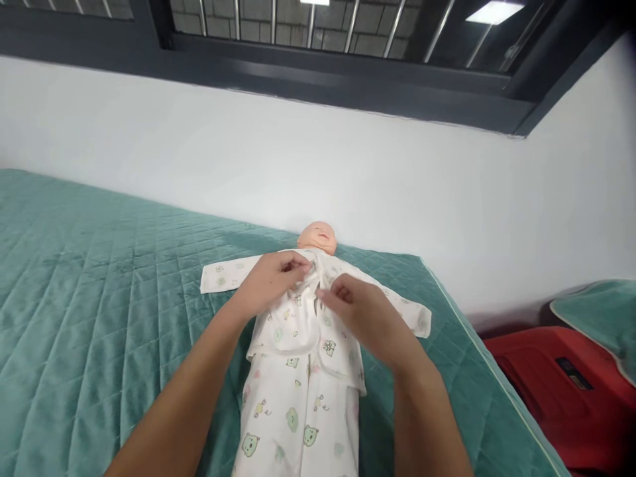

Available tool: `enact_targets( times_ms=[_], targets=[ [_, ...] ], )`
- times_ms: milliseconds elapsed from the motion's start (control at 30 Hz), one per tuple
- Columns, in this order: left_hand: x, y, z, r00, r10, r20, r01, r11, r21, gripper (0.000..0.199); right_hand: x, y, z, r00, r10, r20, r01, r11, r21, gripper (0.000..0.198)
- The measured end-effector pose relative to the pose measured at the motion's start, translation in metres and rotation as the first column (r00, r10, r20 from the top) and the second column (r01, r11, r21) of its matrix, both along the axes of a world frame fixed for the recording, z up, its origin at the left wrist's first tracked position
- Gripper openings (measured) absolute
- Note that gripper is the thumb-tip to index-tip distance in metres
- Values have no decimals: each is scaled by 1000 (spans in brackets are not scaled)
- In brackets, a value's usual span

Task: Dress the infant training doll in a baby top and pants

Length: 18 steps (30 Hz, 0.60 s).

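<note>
A baby doll (318, 236) lies on its back, dressed in a white baby jacket (285, 331) and matching trousers (293, 417) with small green animal prints. The jacket's sleeves spread out to both sides, and its front edges part below the chest. At the upper chest my left hand (278, 278) pinches the jacket's front edge near the neck. Just to the right and slightly lower, my right hand (360, 311) is at the other front edge, thumb and fingers drawn together. Whatever lies between its fingertips is too small to make out.
A green quilted cover (99, 318) spreads under the doll, its piped edge running down the right side. Beyond the doll's head rises a white wall (248, 159) below a dark window frame (318, 76). A red plastic object (546, 391) stands at the right, partly under green cloth (601, 318).
</note>
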<state>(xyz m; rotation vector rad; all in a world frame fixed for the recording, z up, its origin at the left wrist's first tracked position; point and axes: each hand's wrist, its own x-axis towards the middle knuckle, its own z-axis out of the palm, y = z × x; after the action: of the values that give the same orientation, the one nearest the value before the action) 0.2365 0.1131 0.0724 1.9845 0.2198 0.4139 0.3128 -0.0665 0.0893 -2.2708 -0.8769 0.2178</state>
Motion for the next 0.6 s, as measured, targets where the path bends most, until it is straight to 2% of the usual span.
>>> enact_targets(
  times_ms=[100, 200, 367, 600],
  targets=[
    [-8, 0, 6, 982, -167, -88, 163, 985, -55, 25, -15, -1, 2, 997, 17, 76, -4, 984, -179, 31],
    [-10, 1, 8, 962, -239, -135, 238, 971, -20, 25, -22, 2, -1, 994, -6, 111, 33, 969, -244, 23],
    [-8, 3, 5, 922, -342, -182, 357, 932, 56, 22, -21, 3, -7, 993, 50, 105, -27, 978, -206, 18],
    [-9, 7, 3, 931, -333, -152, 346, 935, 74, 19, -19, 1, -6, 992, 31, 119, -13, 988, -152, 23]
  ],
)
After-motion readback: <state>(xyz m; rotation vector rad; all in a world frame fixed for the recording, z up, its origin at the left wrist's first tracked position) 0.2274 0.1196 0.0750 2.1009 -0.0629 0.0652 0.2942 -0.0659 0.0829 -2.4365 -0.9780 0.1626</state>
